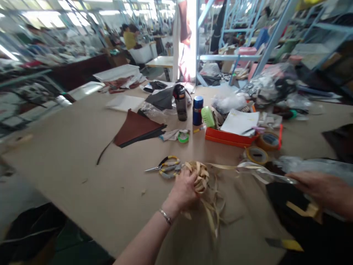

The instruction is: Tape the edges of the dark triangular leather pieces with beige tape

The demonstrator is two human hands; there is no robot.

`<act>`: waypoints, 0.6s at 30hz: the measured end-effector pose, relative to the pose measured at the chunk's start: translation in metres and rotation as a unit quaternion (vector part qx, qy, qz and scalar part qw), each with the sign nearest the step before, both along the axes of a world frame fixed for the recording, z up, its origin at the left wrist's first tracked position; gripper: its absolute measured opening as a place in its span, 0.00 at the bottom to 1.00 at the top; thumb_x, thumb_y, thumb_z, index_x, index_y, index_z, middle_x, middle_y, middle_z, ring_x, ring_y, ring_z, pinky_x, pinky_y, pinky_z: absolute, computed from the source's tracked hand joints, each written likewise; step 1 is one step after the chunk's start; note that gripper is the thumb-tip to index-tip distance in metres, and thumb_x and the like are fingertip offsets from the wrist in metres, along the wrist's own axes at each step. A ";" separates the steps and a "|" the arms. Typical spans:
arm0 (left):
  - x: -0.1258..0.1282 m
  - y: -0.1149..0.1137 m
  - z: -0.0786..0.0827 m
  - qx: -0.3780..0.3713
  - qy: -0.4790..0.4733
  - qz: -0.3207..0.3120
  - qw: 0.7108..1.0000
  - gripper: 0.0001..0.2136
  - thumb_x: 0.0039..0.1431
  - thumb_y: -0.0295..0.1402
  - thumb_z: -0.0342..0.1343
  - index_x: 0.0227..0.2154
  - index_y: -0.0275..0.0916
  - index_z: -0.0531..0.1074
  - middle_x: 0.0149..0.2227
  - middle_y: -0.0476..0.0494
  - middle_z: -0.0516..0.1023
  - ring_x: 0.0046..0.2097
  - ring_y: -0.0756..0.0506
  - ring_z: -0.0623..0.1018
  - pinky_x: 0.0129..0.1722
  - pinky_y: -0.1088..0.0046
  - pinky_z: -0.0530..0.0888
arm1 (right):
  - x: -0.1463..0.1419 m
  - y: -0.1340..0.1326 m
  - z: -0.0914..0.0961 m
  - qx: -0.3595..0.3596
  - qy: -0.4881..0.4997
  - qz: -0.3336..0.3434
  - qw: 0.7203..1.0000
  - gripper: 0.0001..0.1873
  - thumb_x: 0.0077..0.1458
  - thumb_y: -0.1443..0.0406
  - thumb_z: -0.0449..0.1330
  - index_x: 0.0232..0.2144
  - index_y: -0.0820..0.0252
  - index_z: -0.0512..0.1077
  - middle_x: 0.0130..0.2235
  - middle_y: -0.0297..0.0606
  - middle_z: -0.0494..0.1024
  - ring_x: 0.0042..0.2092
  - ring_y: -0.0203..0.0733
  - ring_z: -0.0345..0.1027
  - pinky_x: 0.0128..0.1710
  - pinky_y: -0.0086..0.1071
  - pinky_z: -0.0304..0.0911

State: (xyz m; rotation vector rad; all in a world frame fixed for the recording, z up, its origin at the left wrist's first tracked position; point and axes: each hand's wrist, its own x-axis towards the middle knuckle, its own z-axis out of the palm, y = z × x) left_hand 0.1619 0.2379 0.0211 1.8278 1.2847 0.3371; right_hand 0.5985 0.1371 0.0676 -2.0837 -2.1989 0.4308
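My left hand [184, 190] is closed around a tangled bundle of tan ribbon strips [200, 176] on the brown table [82, 173]. Loose ends of the strips trail down toward me. One strip runs right from the bundle to a shiny clear plastic piece [264, 175]. My right hand [325, 190] comes in from the right edge, blurred, with its fingertips at the end of that plastic piece, above black fabric [289, 209]. Scissors with yellow and grey handles [166, 167] lie just left of the bundle.
Behind stand a dark bottle [181, 103], a blue bottle [198, 110], a green tape roll [183, 137], an orange tray [227, 138] with papers, and two brown tape rolls [257, 155]. A brown leather piece [135, 128] lies left. People work far behind.
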 end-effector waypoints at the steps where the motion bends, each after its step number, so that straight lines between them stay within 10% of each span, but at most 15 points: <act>1: 0.013 -0.010 -0.004 0.024 0.036 -0.015 0.999 0.29 0.43 0.28 0.63 0.53 0.43 0.69 0.58 0.34 0.64 0.61 0.29 0.57 0.61 0.46 0.51 | -0.008 0.001 0.014 -0.042 -0.045 -0.014 0.998 0.11 0.50 0.58 0.53 0.28 0.46 0.76 0.29 0.43 0.79 0.31 0.55 0.73 0.29 0.43 0.64; 5: 0.037 -0.033 -0.014 0.093 0.131 -0.045 0.986 0.27 0.51 0.20 0.48 0.55 0.41 0.67 0.58 0.29 0.63 0.61 0.28 0.53 0.58 0.39 0.46 | -0.016 0.003 0.057 -0.107 -0.117 -0.049 0.986 0.13 0.54 0.58 0.54 0.37 0.52 0.76 0.34 0.41 0.79 0.37 0.49 0.72 0.34 0.36 0.62; 12: 0.033 -0.019 -0.008 0.218 0.321 -0.158 0.908 0.35 0.45 0.29 0.56 0.60 0.46 0.61 0.51 0.33 0.70 0.54 0.31 0.64 0.53 0.55 0.59 | 0.010 -0.013 0.120 -0.090 -0.139 -0.065 0.984 0.09 0.53 0.61 0.57 0.34 0.54 0.77 0.31 0.36 0.76 0.33 0.38 0.68 0.33 0.27 0.56; 18: 0.020 -0.006 -0.010 0.139 0.168 -0.140 0.966 0.41 0.37 0.39 0.58 0.61 0.39 0.59 0.57 0.35 0.68 0.57 0.33 0.66 0.55 0.58 0.64 | 0.044 -0.030 0.140 -0.068 -0.112 -0.031 0.991 0.12 0.54 0.60 0.56 0.23 0.56 0.75 0.24 0.34 0.72 0.28 0.37 0.64 0.29 0.29 0.52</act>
